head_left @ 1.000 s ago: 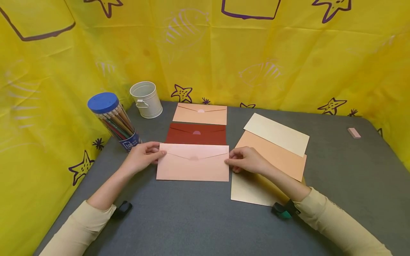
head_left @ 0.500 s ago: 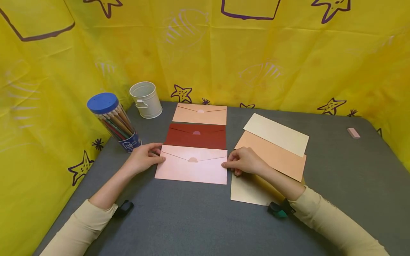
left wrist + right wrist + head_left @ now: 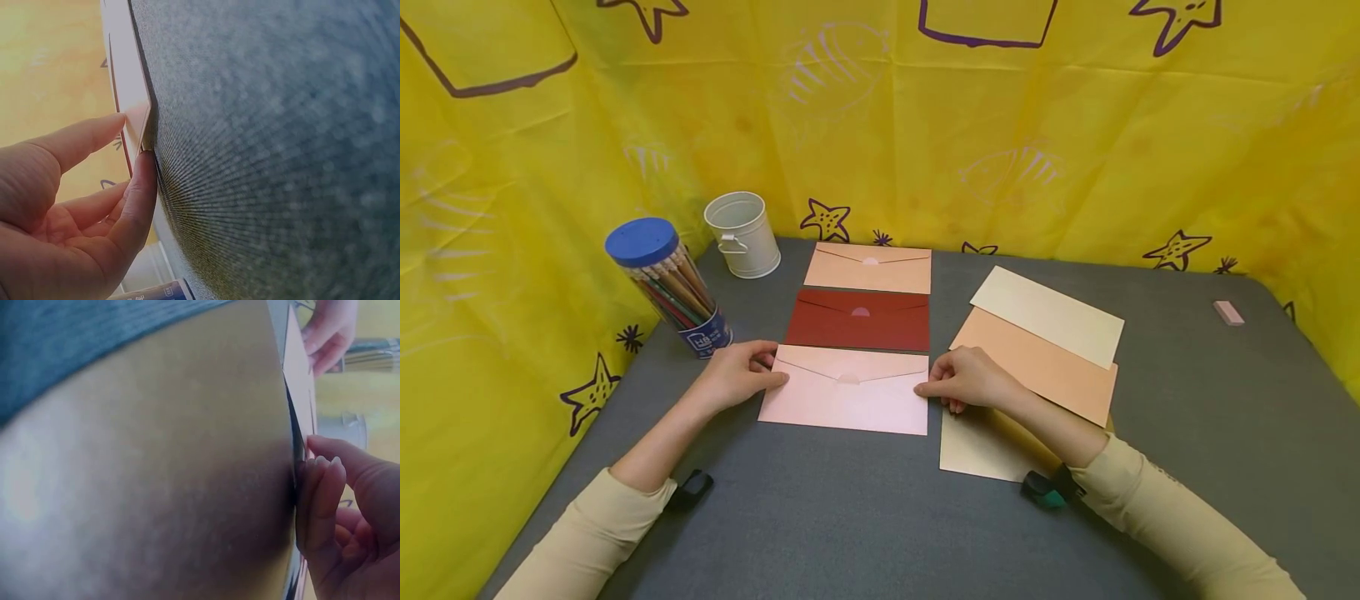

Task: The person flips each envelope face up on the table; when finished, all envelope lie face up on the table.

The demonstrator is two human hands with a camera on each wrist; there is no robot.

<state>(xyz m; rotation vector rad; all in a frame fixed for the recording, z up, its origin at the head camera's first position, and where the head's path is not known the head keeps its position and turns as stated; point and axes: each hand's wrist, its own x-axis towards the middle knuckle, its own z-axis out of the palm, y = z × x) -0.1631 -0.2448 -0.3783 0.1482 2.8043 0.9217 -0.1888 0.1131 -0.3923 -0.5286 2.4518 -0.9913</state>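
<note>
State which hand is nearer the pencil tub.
Left: the left hand is just in front of the pencil tub; the right hand is farther, across the pink envelope.

A closed, pale pink envelope (image 3: 844,405) faces flap-up.

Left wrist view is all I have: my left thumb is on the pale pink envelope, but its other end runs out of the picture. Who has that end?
Observer: The right hand holds the opposite short end of the pink envelope.
Operator: I catch only a red sliver behind it. What lies past the red envelope?
Observer: A peach envelope, flap side up.
</note>
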